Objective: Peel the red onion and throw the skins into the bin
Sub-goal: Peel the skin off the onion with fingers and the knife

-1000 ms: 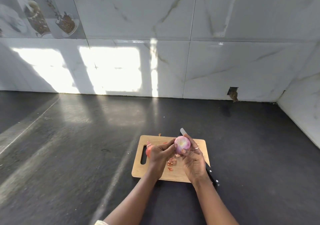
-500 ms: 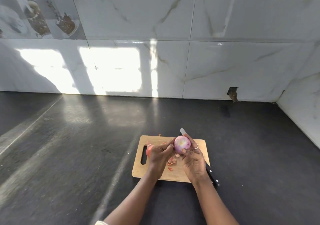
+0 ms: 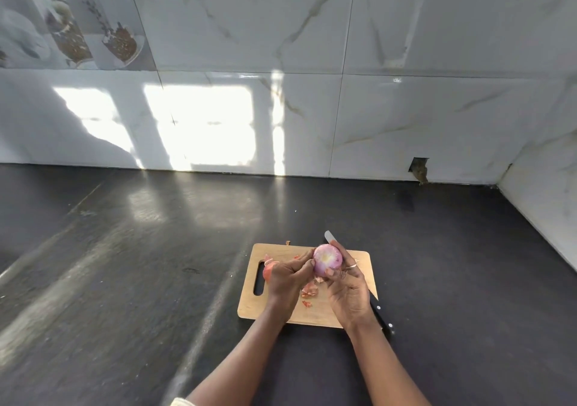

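Above a wooden cutting board (image 3: 249,307), the right hand (image 3: 348,293) curls round the red onion (image 3: 327,259) while the left hand (image 3: 287,276) pinches its nine-o'clock side; skins (image 3: 309,290) lie beneath.

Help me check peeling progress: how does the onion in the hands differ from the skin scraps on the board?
The onion is one round, pale pink bulb; the skin scraps are several thin reddish flakes. The onion is held above the cutting board by the left hand and right hand; the skin scraps lie loose on it. Both are over the board.
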Action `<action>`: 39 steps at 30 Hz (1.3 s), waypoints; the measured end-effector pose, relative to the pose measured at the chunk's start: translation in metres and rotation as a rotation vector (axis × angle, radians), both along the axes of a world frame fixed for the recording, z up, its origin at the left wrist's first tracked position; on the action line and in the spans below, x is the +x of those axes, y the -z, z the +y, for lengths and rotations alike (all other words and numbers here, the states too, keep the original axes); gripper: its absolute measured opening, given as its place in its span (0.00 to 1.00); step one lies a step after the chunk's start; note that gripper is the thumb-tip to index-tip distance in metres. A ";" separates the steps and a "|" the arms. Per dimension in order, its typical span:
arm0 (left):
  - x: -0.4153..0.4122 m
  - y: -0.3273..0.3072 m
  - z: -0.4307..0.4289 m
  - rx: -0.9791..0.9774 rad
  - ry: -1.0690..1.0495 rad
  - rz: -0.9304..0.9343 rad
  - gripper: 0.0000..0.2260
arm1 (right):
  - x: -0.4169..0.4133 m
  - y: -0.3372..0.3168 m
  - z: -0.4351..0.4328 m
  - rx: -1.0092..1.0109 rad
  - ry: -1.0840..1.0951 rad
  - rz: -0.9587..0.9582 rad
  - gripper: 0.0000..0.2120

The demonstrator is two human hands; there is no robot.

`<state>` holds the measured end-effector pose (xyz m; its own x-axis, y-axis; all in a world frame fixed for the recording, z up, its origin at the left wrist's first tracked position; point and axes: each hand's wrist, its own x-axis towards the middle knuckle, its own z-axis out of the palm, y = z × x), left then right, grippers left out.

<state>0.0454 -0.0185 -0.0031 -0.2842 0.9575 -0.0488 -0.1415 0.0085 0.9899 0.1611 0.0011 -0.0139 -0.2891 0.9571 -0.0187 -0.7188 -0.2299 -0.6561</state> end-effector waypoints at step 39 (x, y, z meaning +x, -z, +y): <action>-0.001 -0.005 -0.009 0.122 -0.075 0.264 0.12 | 0.003 0.000 -0.004 -0.028 0.042 0.013 0.48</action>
